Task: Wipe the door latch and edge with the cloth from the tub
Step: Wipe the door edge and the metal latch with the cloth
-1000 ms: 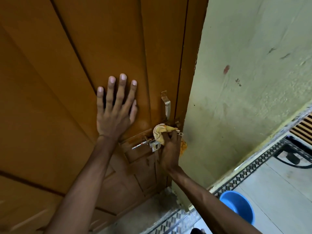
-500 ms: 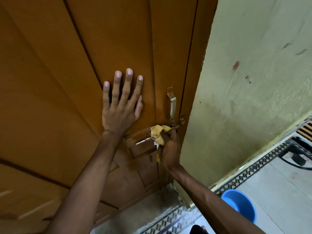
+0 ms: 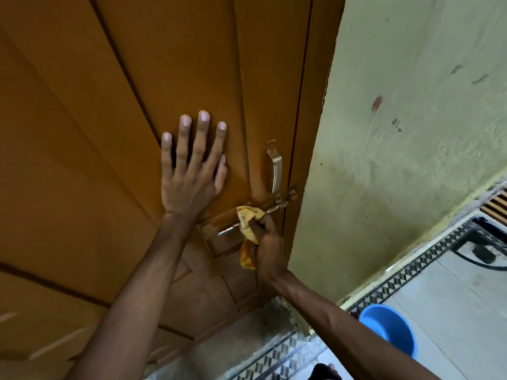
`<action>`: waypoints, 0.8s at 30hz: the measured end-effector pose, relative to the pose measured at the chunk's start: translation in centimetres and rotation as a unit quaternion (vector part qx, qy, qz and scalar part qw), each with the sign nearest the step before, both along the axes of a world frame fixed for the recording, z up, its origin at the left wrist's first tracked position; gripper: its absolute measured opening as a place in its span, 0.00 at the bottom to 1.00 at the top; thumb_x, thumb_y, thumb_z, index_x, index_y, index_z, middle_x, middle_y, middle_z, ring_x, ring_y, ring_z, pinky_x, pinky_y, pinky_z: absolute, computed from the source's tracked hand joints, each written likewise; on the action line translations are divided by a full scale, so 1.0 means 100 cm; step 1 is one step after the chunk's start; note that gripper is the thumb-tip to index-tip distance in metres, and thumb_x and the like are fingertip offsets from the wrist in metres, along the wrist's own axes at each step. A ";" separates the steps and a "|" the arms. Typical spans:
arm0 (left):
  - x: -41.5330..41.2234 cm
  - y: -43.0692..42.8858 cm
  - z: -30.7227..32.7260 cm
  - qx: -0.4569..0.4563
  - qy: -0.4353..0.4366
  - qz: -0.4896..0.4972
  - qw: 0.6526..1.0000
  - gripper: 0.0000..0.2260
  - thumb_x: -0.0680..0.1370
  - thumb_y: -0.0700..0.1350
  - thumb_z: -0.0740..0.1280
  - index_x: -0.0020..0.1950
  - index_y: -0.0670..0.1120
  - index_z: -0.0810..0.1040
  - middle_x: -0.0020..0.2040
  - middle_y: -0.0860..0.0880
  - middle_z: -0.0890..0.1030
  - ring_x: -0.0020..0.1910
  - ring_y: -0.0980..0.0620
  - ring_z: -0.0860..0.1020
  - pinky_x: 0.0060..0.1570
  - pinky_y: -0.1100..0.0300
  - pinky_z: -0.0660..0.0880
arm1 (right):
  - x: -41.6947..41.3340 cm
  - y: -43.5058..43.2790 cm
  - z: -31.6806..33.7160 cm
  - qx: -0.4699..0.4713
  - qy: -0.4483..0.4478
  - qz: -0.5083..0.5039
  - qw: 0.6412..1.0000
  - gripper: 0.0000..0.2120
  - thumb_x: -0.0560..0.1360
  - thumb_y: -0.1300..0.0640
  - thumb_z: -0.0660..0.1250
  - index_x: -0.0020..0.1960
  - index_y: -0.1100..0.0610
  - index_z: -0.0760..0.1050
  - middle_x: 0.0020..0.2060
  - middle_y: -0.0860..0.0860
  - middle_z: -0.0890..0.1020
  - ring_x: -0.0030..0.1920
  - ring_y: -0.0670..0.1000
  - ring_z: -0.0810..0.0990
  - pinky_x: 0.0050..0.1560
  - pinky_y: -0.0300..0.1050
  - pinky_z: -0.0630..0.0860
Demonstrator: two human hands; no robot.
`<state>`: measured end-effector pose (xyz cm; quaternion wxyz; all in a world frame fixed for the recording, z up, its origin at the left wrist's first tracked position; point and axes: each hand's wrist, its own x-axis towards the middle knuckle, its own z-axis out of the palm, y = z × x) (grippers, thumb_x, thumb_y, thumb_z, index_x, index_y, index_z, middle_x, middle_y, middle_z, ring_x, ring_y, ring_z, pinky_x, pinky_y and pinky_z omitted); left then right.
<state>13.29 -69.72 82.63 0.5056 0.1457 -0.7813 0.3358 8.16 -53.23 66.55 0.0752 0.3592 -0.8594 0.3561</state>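
Observation:
A brown wooden door (image 3: 115, 111) fills the left of the view. Its metal sliding latch (image 3: 279, 201) runs slantwise below a silver pull handle (image 3: 276, 168), and the bolt's shiny left end (image 3: 227, 230) sticks out. My right hand (image 3: 267, 249) grips a crumpled yellow cloth (image 3: 248, 218) and presses it on the middle of the bolt, hiding that part. One tail of the cloth hangs down beside my palm. My left hand (image 3: 193, 163) lies flat on the door panel, fingers spread, left of the handle. The door's edge (image 3: 307, 133) meets the frame at right.
A pale green wall (image 3: 411, 119) stands right of the door frame. On the tiled floor at lower right sits a blue plastic tub (image 3: 389, 327). A patterned tile border (image 3: 406, 272) runs along the wall's foot. Something dark with a black cable (image 3: 482, 250) lies at far right.
My right hand has slid the cloth leftward along the bolt, away from the door edge, baring the latch's right end. My left hand has stayed flat on the door.

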 end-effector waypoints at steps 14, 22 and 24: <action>0.000 -0.001 0.000 0.003 0.005 -0.003 1.000 0.24 0.82 0.54 0.61 0.78 0.50 0.68 0.75 0.44 0.70 0.74 0.42 0.64 0.74 0.43 0.56 | -0.002 0.002 0.008 -0.101 -0.050 0.041 0.993 0.15 0.77 0.60 0.67 0.63 0.55 0.78 0.58 0.49 0.80 0.57 0.43 0.75 0.62 0.43 0.77; -0.001 -0.001 -0.001 0.003 0.008 -0.002 1.000 0.25 0.82 0.54 0.62 0.78 0.50 0.68 0.75 0.44 0.70 0.74 0.41 0.64 0.74 0.43 0.58 | -0.032 0.022 0.006 -0.117 -0.057 0.000 0.991 0.17 0.79 0.57 0.65 0.68 0.55 0.75 0.60 0.41 0.78 0.59 0.40 0.76 0.62 0.34 0.74; -0.001 -0.001 -0.001 0.001 0.007 -0.004 1.000 0.25 0.82 0.54 0.62 0.78 0.50 0.68 0.75 0.44 0.70 0.74 0.41 0.64 0.74 0.43 0.56 | -0.015 0.013 0.010 -0.118 -0.068 -0.001 0.991 0.16 0.79 0.51 0.63 0.66 0.52 0.74 0.60 0.46 0.80 0.59 0.45 0.78 0.59 0.37 0.76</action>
